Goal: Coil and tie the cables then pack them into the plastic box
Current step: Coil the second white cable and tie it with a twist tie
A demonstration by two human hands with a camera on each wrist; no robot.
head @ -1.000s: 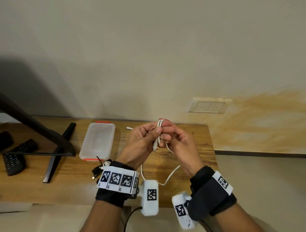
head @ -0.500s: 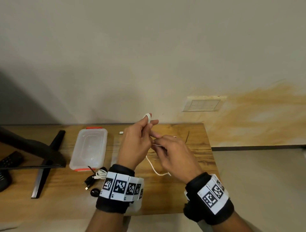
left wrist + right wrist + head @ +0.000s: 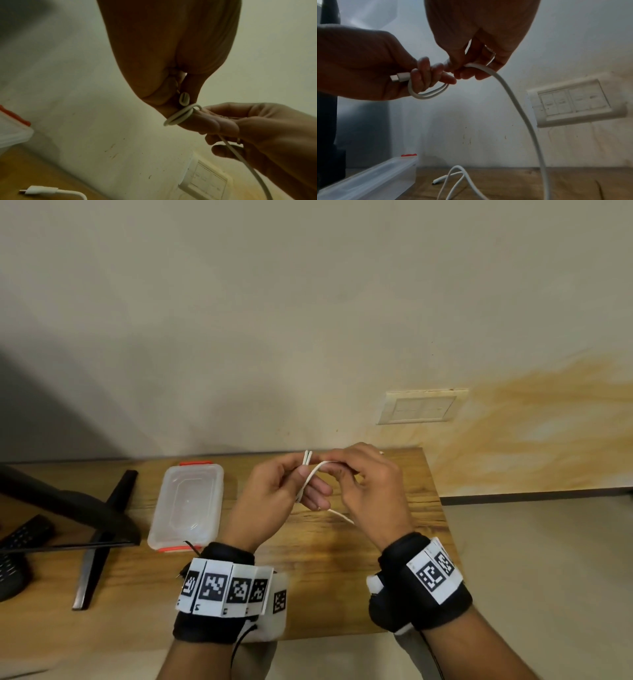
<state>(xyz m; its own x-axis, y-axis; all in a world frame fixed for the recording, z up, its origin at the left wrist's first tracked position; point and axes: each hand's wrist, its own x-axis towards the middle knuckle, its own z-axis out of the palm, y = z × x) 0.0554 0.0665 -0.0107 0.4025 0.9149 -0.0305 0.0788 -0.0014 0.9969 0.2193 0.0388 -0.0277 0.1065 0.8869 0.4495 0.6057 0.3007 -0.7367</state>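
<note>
Above the wooden desk my left hand grips a small bundle of white cable loops, its plug end sticking out by the palm. My right hand pinches the same white cable just beside the bundle, bending a strand over the loops. The loose length hangs from my right hand down to the desk. A clear plastic box with orange latches, lid on, lies left of my hands.
A dark cable bundle shows at the box's near end, partly behind my left wristband. A black monitor stand and remote controls occupy the desk's left. A wall switch plate is behind. The desk's right edge runs close to my right hand.
My right hand rose from below the left hand up to its fingertips, carrying the strand over the bundle. The view shifted, so the box and stand sit differently in frame.
</note>
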